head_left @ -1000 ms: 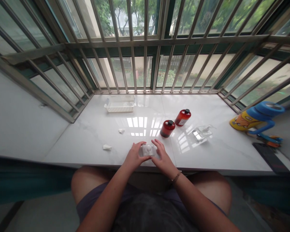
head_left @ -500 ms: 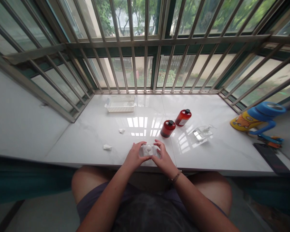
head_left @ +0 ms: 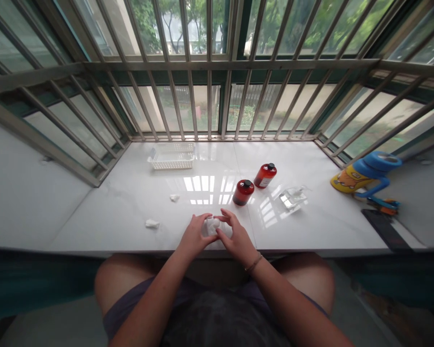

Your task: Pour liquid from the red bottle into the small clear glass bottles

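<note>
Near the front edge of the white counter, both my hands are around a small clear, square-sided container with a rounded white part on top. My left hand grips its left side, thumb in front and fingers behind. The fingers of my right hand curve round the right side, thumb and fingertips at the white part. Its exact kind is hard to make out. Just beyond stands a red bottle with a black cap. A second red bottle with a pale label is behind it to the right.
A clear pump bottle lies to the right. Farther right are a blue and yellow flask and a dark phone. Crumpled white scraps, one nearer and one farther, lie left. A white basket sits by the barred window.
The view has shifted slightly to the right. My right thumb and fingers have moved inward from the container's right side onto its white part; the left hand keeps its hold.
</note>
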A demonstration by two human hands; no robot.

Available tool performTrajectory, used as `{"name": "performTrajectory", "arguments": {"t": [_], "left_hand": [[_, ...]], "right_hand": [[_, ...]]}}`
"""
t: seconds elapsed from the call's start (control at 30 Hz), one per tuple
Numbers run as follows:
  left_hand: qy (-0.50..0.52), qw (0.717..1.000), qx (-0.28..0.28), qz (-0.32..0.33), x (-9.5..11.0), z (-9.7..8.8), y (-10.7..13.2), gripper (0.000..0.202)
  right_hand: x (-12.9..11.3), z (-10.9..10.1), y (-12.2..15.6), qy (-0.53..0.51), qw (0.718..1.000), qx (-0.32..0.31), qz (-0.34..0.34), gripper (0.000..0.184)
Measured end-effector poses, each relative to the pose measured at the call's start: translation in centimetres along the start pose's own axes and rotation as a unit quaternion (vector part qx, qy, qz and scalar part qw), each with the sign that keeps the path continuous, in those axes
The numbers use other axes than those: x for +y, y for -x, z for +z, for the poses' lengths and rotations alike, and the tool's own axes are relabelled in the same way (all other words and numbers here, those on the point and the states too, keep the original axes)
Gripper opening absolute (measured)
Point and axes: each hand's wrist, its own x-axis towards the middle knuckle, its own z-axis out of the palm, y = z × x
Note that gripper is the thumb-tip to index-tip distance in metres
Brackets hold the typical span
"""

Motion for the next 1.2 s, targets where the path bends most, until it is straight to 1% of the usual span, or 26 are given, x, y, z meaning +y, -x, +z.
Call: {"name": "performTrajectory", "arguments": {"t": [0.1, 0.17, 0.27, 0.3, 0.33, 0.4, 0.47, 0.5, 0.53, 0.6, 0.67, 0.77, 0.83, 0.93, 1.0, 1.1, 1.2], "left_hand": [[-0.017, 1.000, -0.002, 0.018, 0.2, 0.3, 0.0, 0.063], [-0.016, 0.999, -0.012, 0.029, 0.6, 0.7, 0.1, 0.064], [-0.007, 0.999, -0.022, 0.035, 1.3, 1.8, 0.2, 0.065], [-0.003, 0.999, -0.022, 0.035, 1.6, 2.2, 0.3, 0.070], [0.000, 0.999, -0.022, 0.036, 1.9, 2.6, 0.3, 0.078], [0.006, 0.998, -0.029, 0.049, 2.5, 3.3, 0.1, 0.105], [0.006, 0.997, -0.038, 0.069, 3.1, 3.6, -0.6, 0.130], [0.004, 0.996, -0.039, 0.077, 3.4, 3.7, -1.2, 0.135], [0.001, 0.996, -0.035, 0.081, 3.8, 3.6, -1.9, 0.133], [-0.003, 0.997, -0.016, 0.079, 4.5, 3.5, -4.0, 0.121], [0.001, 0.998, 0.001, 0.063, 5.3, 3.5, -6.6, 0.113], [0.029, 0.999, -0.001, 0.027, 6.6, 4.2, -10.7, 0.127], [0.043, 0.999, -0.003, 0.016, 7.4, 5.0, -13.0, 0.133], [0.047, 0.999, -0.001, 0.001, 8.3, 6.1, -15.3, 0.125], [0.050, 0.999, -0.002, -0.001, 8.8, 6.9, -15.8, 0.118], [0.061, 0.998, -0.012, 0.014, 9.5, 8.2, -15.4, 0.111], [0.075, 0.996, -0.026, 0.036, 10.5, 10.1, -14.4, 0.106]], "right_hand": [[0.1, -0.6, 0.0, 0.022, 0.999, 0.033, -0.020, 0.046], [0.2, -1.1, 0.2, 0.025, 0.998, 0.052, -0.016, 0.038], [0.2, -1.9, 0.6, 0.032, 0.997, 0.075, -0.002, 0.035], [0.1, -2.2, 0.8, 0.034, 0.996, 0.083, 0.004, 0.035], [0.1, -2.7, 1.1, 0.037, 0.995, 0.092, 0.010, 0.036], [0.2, -4.0, 1.6, 0.048, 0.991, 0.120, 0.025, 0.039], [0.7, -6.1, 2.1, 0.067, 0.983, 0.166, 0.040, 0.044], [1.2, -7.5, 2.3, 0.079, 0.977, 0.193, 0.048, 0.048], [1.7, -9.0, 2.6, 0.093, 0.970, 0.219, 0.055, 0.052], [3.0, -12.6, 3.2, 0.135, 0.952, 0.265, 0.076, 0.059], [4.3, -16.4, 4.0, 0.208, 0.921, 0.313, 0.104, 0.063], [6.1, -21.5, 5.1, 0.292, 0.874, 0.358, 0.152, 0.065], [7.0, -24.0, 5.7, 0.305, 0.857, 0.377, 0.173, 0.067], [8.0, -26.1, 5.9, 0.311, 0.850, 0.383, 0.184, 0.069], [8.4, -26.8, 5.6, 0.316, 0.854, 0.373, 0.178, 0.069], [8.7, -27.2, 4.8, 0.329, 0.865, 0.346, 0.155, 0.071], [7.9, -27.1, 3.8, 0.356, 0.868, 0.326, 0.115, 0.077]]}}
